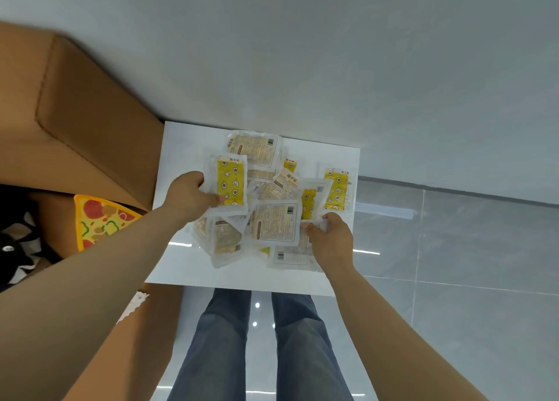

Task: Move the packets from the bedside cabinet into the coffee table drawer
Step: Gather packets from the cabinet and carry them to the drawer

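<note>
Several clear packets with yellow or tan labels lie in a loose heap point(273, 189) on the white top of the bedside cabinet point(181, 146). My left hand point(189, 196) grips a yellow-labelled packet point(231, 183) at the heap's left side, thumb on top. At the heap's right front, my right hand point(328, 240) pinches the edge of a packet point(314, 226), beside a tan-labelled packet point(276, 220) that faces up. Some packets are partly buried under others.
A brown bed headboard point(84, 104) stands against the cabinet's left side. On the bed lie a pizza-slice cushion point(99, 219) and a black-and-white soft toy point(15, 249). A grey wall rises behind. Glossy grey floor tiles point(453, 249) stretch to the right. My legs point(260, 346) stand before the cabinet.
</note>
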A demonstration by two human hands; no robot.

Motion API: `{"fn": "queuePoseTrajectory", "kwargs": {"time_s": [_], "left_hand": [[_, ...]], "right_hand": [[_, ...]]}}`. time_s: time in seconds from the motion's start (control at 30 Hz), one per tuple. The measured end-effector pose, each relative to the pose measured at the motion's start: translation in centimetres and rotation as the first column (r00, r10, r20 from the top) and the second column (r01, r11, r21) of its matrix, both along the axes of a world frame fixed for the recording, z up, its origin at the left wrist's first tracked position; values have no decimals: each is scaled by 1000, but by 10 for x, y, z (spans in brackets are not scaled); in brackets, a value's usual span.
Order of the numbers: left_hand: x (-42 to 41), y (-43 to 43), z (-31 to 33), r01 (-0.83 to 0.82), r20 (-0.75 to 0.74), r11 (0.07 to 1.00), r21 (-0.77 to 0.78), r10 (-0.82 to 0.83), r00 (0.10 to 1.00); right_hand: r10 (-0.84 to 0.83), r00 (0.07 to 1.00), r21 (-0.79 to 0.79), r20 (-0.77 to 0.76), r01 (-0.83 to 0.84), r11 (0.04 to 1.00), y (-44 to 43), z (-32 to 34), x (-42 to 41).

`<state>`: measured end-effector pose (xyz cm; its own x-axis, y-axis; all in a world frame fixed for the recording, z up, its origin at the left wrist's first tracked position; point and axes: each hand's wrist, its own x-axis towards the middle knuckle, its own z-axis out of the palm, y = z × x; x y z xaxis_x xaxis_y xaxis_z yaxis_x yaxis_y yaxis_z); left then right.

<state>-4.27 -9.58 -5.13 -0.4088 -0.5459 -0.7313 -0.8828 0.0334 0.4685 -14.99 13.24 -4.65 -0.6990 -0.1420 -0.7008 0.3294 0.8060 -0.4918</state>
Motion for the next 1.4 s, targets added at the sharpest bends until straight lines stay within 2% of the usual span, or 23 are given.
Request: {"fn": "queuePoseTrajectory", "kwargs": {"time_s": [0.27, 0.5, 0.77, 1.0, 1.17, 1.4], "left_hand": [[9, 9, 31, -38, -64, 989, -144, 29, 998], [11, 9, 85, -91, -116, 969, -230, 66, 991], [14, 22, 152, -171, -194, 951, -259, 123, 973], [19, 37, 198, -279, -272, 920, -276, 204, 940], [26, 43, 181, -300, -263, 902, -311, 222, 939], [52, 67, 123, -291, -171, 914, -284, 250, 953]], "right_hand": [[110, 980, 22, -164, -108, 994, 7, 32, -9], [164, 954, 11, -252, -166, 986, 8, 80, -15], [231, 922, -28, -310, -252, 967, 9, 139, -18], [352, 837, -21, -418, -396, 918, 12, 182, -28], [458, 810, 31, -367, -481, 876, 18, 161, -19], [483, 822, 24, -300, -500, 866, 37, 113, 7]]}}
